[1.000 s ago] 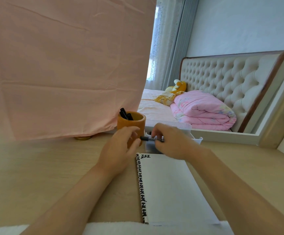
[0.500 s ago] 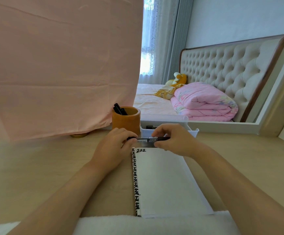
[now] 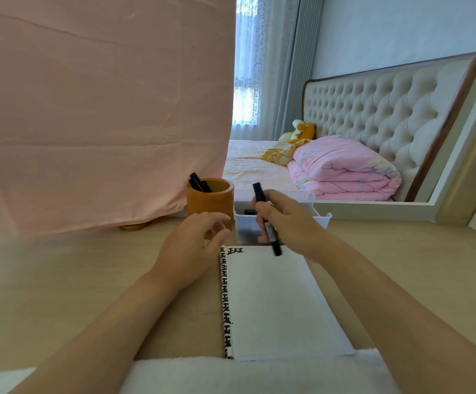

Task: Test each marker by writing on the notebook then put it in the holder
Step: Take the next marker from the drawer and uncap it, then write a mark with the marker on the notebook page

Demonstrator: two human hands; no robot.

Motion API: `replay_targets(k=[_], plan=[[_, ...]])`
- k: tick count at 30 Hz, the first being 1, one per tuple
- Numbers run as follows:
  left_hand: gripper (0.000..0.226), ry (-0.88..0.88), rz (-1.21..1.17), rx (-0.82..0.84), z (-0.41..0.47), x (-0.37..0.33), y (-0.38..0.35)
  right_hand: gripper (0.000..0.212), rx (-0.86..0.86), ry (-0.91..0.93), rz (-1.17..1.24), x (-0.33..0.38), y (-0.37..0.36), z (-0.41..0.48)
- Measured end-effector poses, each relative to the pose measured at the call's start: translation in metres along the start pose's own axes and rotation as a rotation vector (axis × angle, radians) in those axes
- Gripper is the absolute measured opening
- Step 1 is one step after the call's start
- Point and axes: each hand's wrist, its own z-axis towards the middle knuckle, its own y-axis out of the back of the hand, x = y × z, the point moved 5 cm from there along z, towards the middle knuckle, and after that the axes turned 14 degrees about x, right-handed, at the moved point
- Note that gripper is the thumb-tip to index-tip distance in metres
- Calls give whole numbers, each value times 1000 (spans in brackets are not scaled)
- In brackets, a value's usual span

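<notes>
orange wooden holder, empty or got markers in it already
Not empty. Black markers stand in the round orange wooden holder, their ends leaning left above its rim; the exact count cannot be told.

Home bedroom: a bed (image 3: 248,166) with a tufted cream headboard (image 3: 373,109) fills the right of the frame, carrying a folded pink quilt (image 3: 342,169) and a yellow stuffed toy (image 3: 299,132). Grey curtains (image 3: 291,66) flank a bright window (image 3: 245,81) at top centre. A wooden tabletop (image 3: 60,280) spans the foreground.
</notes>
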Motion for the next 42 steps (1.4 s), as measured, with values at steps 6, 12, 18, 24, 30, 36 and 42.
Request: replay_targets(k=[6,12,18,24,30,36,42], plan=[[45,-29,70,-10,0,-4,1,20,253,-175,-596,-12,-21,0],[30,-130,156,133,1,-6,-8,19,279,-159,-667,-14,-24,1],[19,-110,173,167,3,-4,-10,15,297,-99,-700,-18,-25,5],[18,-38,140,243,6,0,-8,27,82,188,-919,-15,-23,7],[28,47,-30,287,8,3,-9,21,-44,349,-1119,-4,-23,3],[20,-43,176,219,6,15,2,30,170,-55,-730,-21,-16,1],[25,190,152,225,-1,49,6,28,57,-51,-527,-21,0,0]])
